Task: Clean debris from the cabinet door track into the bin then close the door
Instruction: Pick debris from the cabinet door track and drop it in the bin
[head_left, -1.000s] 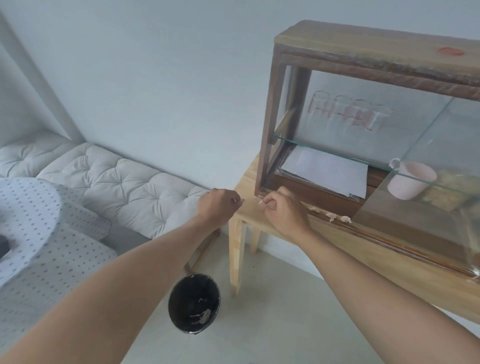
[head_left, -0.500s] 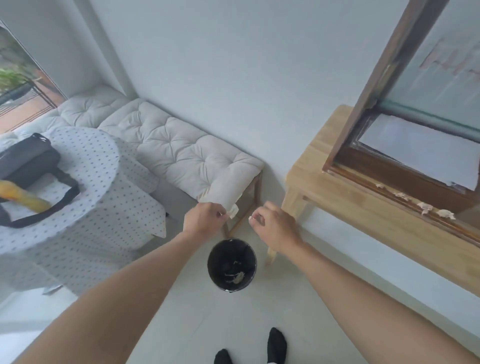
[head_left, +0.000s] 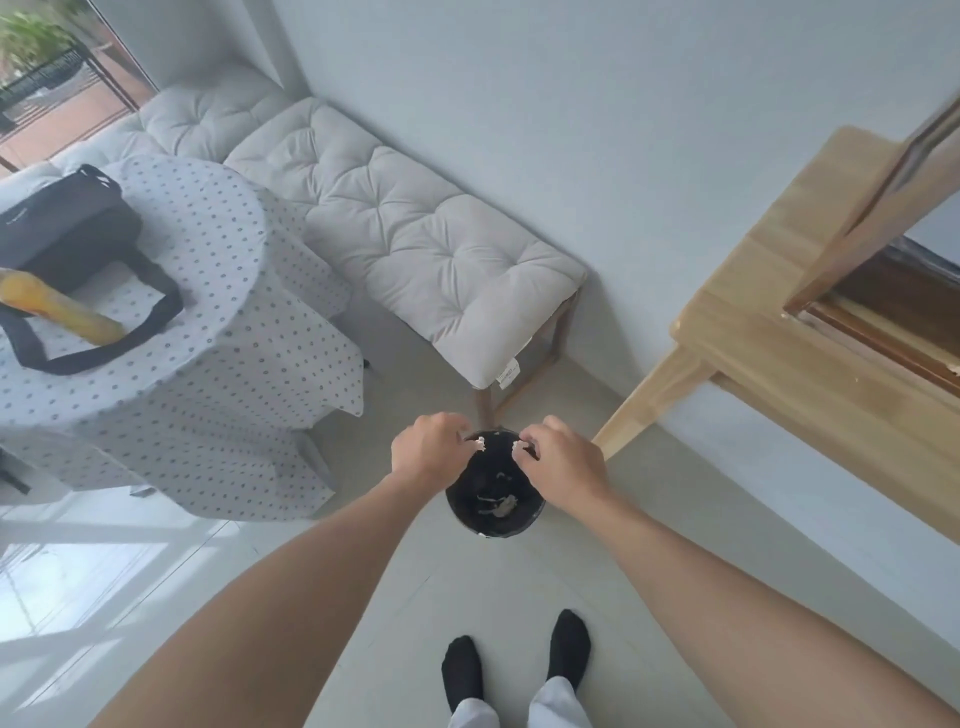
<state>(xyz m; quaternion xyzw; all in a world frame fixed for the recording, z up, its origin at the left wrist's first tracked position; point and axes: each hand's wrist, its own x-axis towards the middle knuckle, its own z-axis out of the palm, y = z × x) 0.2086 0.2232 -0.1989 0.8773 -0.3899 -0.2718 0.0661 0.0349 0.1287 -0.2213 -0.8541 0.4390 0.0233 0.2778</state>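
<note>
Both hands are over the bin now, and each one has a scrap of debris pinched at the fingertips. The left hand has its grip closed on a small pale crumb, thumb against forefinger. The right hand is closed the same way on another pale bit. The two scraps hang just above the far rim of the bin, near each other but not touching.

These bits look very light, dry and crumbly, so a soft fingertip pinch is the right hold; squeeze harder and they would likely break up and scatter. Being so light, they may cling to the skin on release, so a little rub of the fingers could be needed. They look whitish and ragged, like flakes or shavings; what they are made of cannot be told.

The bin is small, round and black, standing on the pale floor between the person's socked feet and the cushioned bench. A few light scraps already lie at its bottom.

Off to the right, the wooden table carries the cabinet, with only a corner of its dark lower track in view. One pale speck shows there at the picture's edge, so there is probably more picking to do before the door can slide shut
</note>
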